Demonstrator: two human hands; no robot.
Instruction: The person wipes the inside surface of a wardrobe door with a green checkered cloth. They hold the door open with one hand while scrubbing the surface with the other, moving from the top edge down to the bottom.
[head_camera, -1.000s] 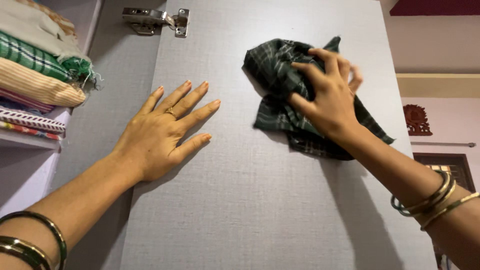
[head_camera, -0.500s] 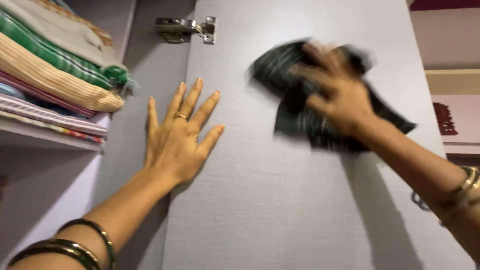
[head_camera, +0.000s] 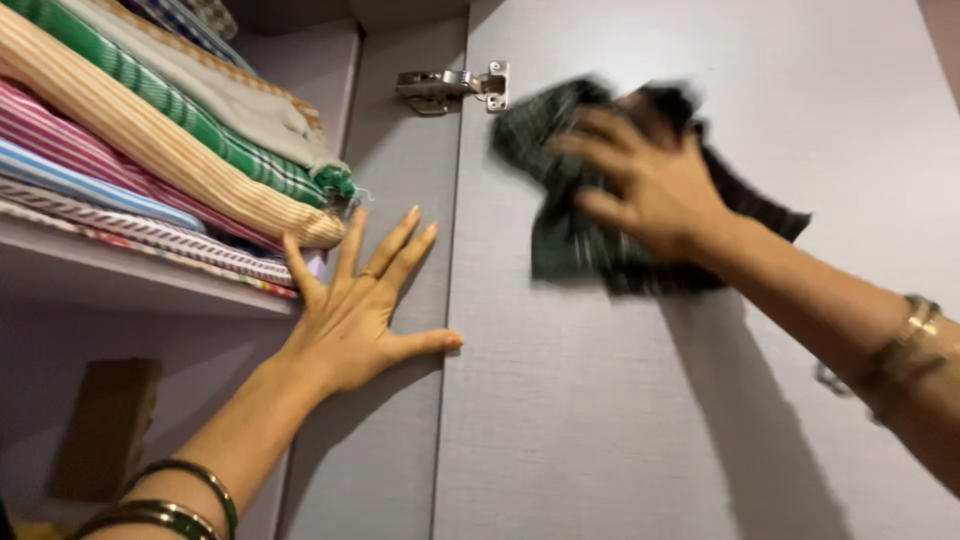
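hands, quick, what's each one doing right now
left hand: open, flat on the wardrobe panel.
right hand: closed on the dark checked cloth, blurred.

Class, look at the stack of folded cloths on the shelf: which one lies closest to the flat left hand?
The tan striped cloth: its rolled end sits just above the left hand fingertips, while the green, pink and blue cloths lie farther back.

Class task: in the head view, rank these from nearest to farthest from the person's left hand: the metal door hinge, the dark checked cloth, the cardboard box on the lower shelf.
From the left hand:
1. Cardboard box, lower left, under the shelf.
2. Metal door hinge, above, at the door's edge; too close to the box to separate firmly.
3. Dark checked cloth, farthest right, under the right hand.
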